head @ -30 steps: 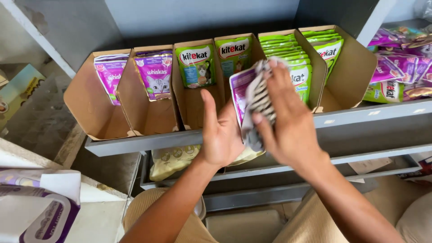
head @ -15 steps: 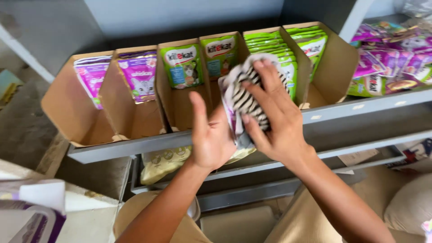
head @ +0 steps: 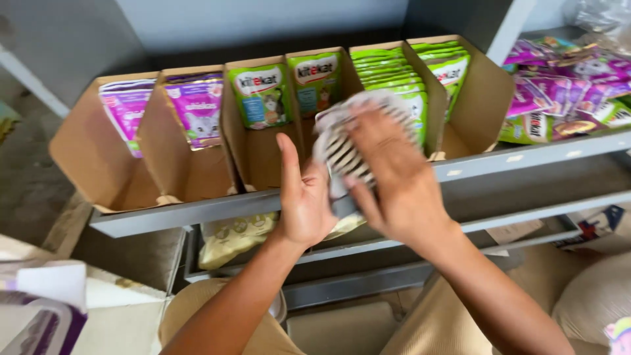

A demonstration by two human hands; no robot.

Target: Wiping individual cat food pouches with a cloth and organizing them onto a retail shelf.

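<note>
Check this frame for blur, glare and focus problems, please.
Head view: the right hand and the pouches it holds with the left hand are motion-smeared; the boxes on the shelf read sharper; light is soft and even, with no glare; corners look soft.

We see open room at the front of each cardboard tray (head: 190,177); cardboard dividers (head: 231,141) and standing pouches (head: 263,95) block farther in.

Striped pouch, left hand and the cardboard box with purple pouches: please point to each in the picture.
striped pouch (head: 343,152), head view, on its striped face beside the fingers.
left hand (head: 303,197), head view, on the back of the hand.
cardboard box with purple pouches (head: 79,158), head view, on its left outer wall.
</note>
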